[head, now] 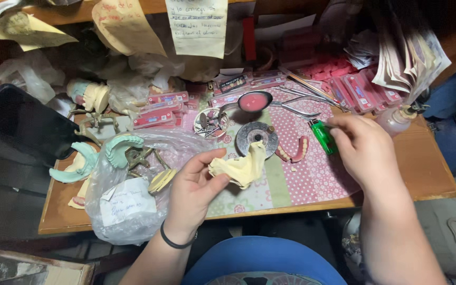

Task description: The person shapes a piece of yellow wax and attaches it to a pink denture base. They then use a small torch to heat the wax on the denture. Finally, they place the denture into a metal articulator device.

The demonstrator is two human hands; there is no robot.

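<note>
Two hands: left fingers (215, 171) gripping chalky plaster cast (241, 168), right fingers (341, 126) pinching glossy green lighter (323, 136).

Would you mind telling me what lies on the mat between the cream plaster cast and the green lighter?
In the head view, a pink denture lies between the plaster cast in the left hand and the green lighter at the right hand.

Green lighter (322, 136), cream plaster cast (241, 168)

Left hand (193, 192) palm-up, fingers curled in grip; right hand (362, 150) reaching forward, fingers pinched.
</note>
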